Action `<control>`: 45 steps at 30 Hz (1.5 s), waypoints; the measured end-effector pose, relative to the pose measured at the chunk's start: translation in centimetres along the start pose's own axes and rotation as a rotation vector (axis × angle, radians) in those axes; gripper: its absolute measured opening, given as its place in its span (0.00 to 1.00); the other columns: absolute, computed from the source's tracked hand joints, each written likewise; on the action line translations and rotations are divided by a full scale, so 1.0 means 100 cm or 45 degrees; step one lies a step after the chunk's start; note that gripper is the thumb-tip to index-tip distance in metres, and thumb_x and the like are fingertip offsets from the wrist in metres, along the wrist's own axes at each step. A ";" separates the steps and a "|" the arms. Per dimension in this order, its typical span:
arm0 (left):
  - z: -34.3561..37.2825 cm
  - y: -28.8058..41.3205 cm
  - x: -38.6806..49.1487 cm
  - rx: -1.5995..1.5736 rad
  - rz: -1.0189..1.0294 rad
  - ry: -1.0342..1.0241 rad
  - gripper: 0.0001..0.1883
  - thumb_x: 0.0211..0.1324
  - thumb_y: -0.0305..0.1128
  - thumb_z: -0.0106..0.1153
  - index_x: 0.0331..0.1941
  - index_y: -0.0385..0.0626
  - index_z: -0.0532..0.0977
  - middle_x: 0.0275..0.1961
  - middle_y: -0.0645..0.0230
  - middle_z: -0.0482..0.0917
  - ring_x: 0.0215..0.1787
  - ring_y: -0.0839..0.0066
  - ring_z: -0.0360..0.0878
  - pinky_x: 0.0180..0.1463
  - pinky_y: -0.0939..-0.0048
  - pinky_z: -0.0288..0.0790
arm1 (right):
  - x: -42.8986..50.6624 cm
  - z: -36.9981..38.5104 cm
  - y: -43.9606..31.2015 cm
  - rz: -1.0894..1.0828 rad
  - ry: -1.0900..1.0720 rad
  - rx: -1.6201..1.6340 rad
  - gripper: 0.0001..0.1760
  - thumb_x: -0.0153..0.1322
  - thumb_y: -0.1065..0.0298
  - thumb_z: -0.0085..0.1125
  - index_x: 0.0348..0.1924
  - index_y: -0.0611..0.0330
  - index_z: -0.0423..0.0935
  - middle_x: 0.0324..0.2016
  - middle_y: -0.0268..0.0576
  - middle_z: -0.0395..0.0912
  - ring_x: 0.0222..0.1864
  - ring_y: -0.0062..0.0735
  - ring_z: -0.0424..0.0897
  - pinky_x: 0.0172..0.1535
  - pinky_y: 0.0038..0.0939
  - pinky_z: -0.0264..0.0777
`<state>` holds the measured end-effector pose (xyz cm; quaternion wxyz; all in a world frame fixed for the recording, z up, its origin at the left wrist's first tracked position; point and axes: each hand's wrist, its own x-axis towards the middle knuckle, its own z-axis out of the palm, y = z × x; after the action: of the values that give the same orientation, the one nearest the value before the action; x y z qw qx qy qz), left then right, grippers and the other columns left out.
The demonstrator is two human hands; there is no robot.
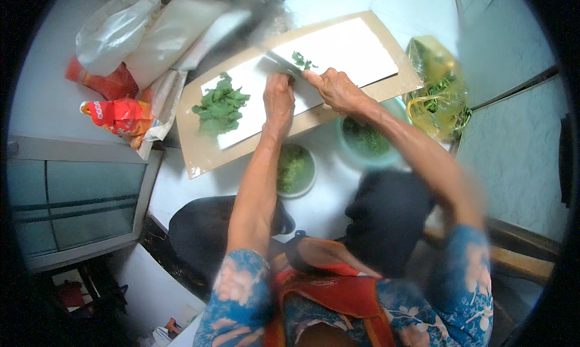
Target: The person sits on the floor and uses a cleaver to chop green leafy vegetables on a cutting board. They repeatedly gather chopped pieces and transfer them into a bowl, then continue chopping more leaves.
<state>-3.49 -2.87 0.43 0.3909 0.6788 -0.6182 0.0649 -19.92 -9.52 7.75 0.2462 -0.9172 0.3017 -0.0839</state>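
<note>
My right hand [337, 91] grips a kitchen knife [283, 62] by the handle, its blade angled to the upper left over a white cutting board [362, 43]. Curled on the board just left of the knife is my left hand [278, 100]; its fingertips are hidden, so I cannot tell if anything is under them. A small bunch of chopped green leaves [303, 60] lies on the far side of the blade. Toward the board's left end sits a larger pile of leafy greens [222, 104], partly over its edge.
Beneath the board is a brown sheet [190, 152]. Nearer me stand a bowl of chopped greens [297, 170] and a teal basin of greens [369, 136]. A yellow plastic bag [437, 93] with greens lies right; white sacks [176, 34] and a red packet [120, 113] lie left.
</note>
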 end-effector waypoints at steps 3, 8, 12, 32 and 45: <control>-0.008 -0.003 -0.001 -0.019 0.041 0.005 0.06 0.55 0.16 0.56 0.38 0.35 0.78 0.38 0.53 0.78 0.41 0.57 0.76 0.46 0.57 0.72 | -0.014 -0.016 -0.012 0.326 -0.035 0.513 0.17 0.81 0.58 0.38 0.36 0.60 0.69 0.12 0.41 0.66 0.11 0.31 0.70 0.13 0.34 0.66; -0.010 -0.007 0.000 -0.011 0.001 0.038 0.05 0.55 0.17 0.55 0.36 0.36 0.77 0.35 0.54 0.76 0.39 0.56 0.75 0.44 0.56 0.71 | -0.042 -0.046 -0.019 0.258 -0.241 0.425 0.13 0.83 0.63 0.36 0.43 0.59 0.69 0.12 0.37 0.65 0.11 0.29 0.71 0.11 0.31 0.65; -0.003 -0.009 -0.002 0.031 0.031 0.056 0.06 0.54 0.17 0.54 0.35 0.36 0.76 0.34 0.54 0.75 0.40 0.56 0.74 0.42 0.55 0.69 | -0.042 -0.044 -0.013 0.187 -0.225 0.460 0.26 0.83 0.53 0.36 0.29 0.63 0.70 0.08 0.31 0.60 0.08 0.20 0.63 0.10 0.25 0.60; -0.007 -0.015 -0.001 0.023 -0.015 0.054 0.05 0.52 0.15 0.57 0.33 0.35 0.76 0.35 0.55 0.77 0.40 0.56 0.75 0.44 0.56 0.72 | -0.040 -0.036 -0.021 0.398 -0.203 0.580 0.34 0.82 0.44 0.38 0.26 0.66 0.72 0.07 0.34 0.62 0.09 0.26 0.68 0.12 0.32 0.64; -0.010 -0.007 -0.005 0.003 0.026 0.096 0.04 0.54 0.18 0.58 0.34 0.36 0.79 0.37 0.57 0.80 0.42 0.59 0.76 0.47 0.58 0.72 | -0.009 -0.016 -0.012 0.399 -0.144 0.462 0.10 0.78 0.75 0.40 0.50 0.63 0.66 0.12 0.42 0.69 0.10 0.28 0.71 0.12 0.31 0.69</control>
<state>-2.58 -1.90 0.47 0.4126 0.6701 -0.6097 0.0952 -20.52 -8.73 9.71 0.4334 -0.8032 0.4062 -0.0460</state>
